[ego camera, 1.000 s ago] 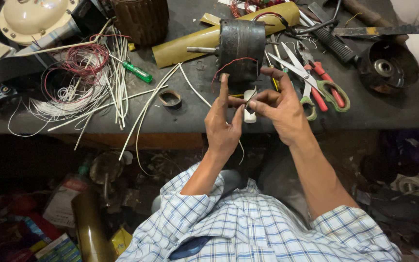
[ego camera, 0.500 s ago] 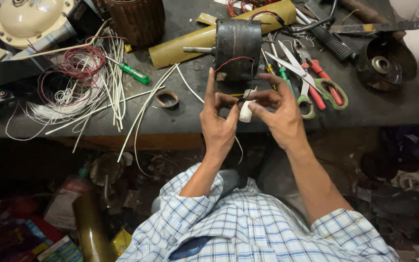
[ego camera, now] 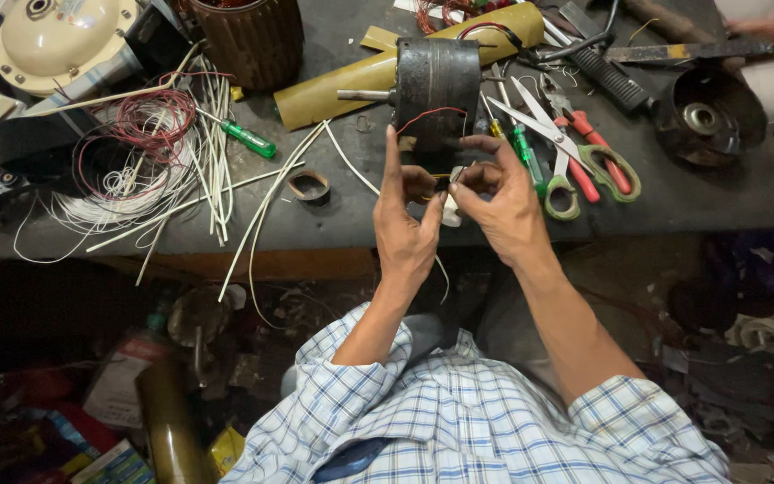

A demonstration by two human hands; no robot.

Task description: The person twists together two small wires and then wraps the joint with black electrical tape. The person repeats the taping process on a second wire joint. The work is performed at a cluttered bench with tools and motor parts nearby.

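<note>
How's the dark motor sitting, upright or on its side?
On its side: the dark motor lies on the bench with its shaft pointing sideways, left in the picture, toward the yellowish roll.

- The motor [ego camera: 437,85] stands on the workbench [ego camera: 718,202], just behind the two hands.
- The left hand [ego camera: 408,235] and right hand [ego camera: 505,204] meet fingertip to fingertip at the bench's near edge.
- Scissors [ego camera: 575,152] lie right of the motor.
- A tape roll [ego camera: 308,185] lies left of the hands.
- A wire coil [ego camera: 136,148] lies further left.
- A screwdriver [ego camera: 244,136] lies between coil and motor.
</note>
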